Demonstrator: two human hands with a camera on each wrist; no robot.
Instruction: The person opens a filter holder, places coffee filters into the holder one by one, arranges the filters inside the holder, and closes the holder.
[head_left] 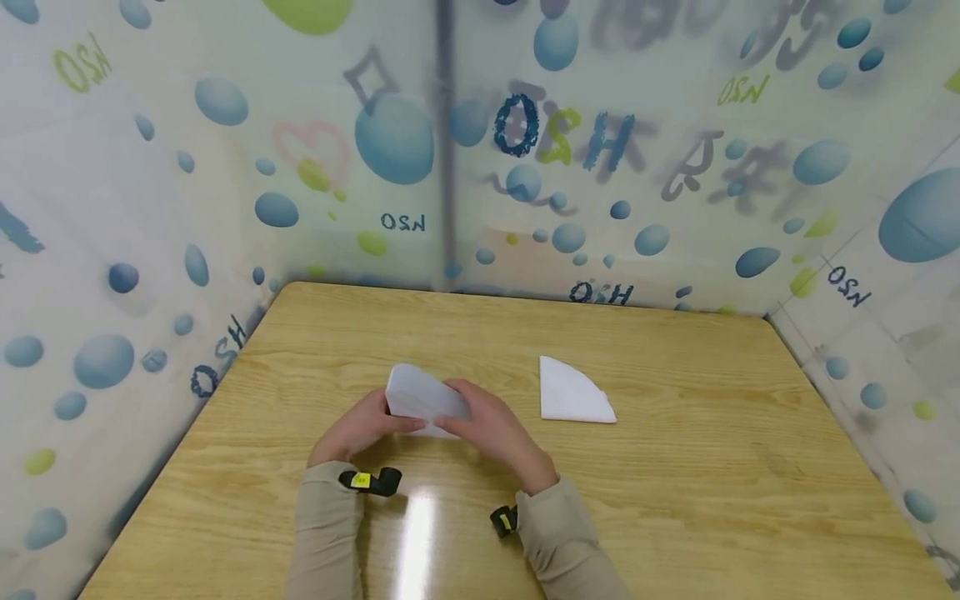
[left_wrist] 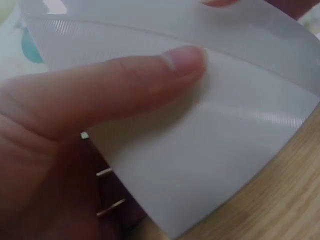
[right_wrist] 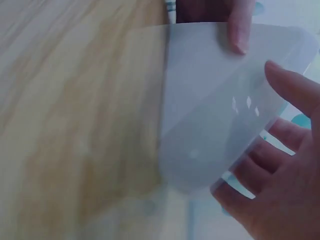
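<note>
Both hands hold a translucent white plastic piece (head_left: pixel 422 393), flat-looking with rounded ends, tilted above the table. In the left wrist view a curved crease runs across the plastic piece (left_wrist: pixel 165 165). My left hand (head_left: pixel 367 427) grips its left side, thumb laid across the near face and fingers behind. On the other side, my right hand (head_left: pixel 491 422) has its thumb on the near face, with its fingers at the back along the edge. A white folded sheet (head_left: pixel 572 393), shaped like a quarter circle, lies to the right of the hands.
The wooden table (head_left: pixel 712 467) reaches back to a patterned curtain (head_left: pixel 660 192) printed with blue drops and letters. Similar printed sheeting closes in the left and right sides. Black bands with yellow labels sit at both wrists.
</note>
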